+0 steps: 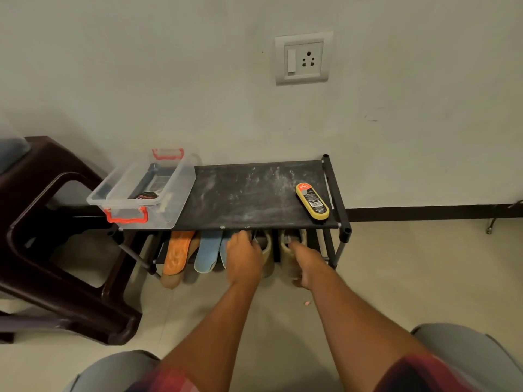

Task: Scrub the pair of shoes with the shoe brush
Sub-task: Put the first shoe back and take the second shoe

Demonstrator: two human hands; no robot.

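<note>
Two beige shoes stand side by side on the lower shelf of a black shoe rack (334, 190). My left hand (243, 257) grips the heel opening of the left shoe (267, 250). My right hand (307, 263) has its fingers hooked into the heel of the right shoe (288, 257). Both shoes are partly hidden by my hands and the top shelf. The shoe brush (312, 200), yellow with a black label, lies on the right end of the dusty top shelf.
A clear plastic box (141, 189) with red handles and a small tin inside sits on the rack's left end. Orange (177, 254) and blue (208, 251) slippers fill the lower shelf's left side. A dark brown plastic stool (56, 250) stands at left. My knees are below.
</note>
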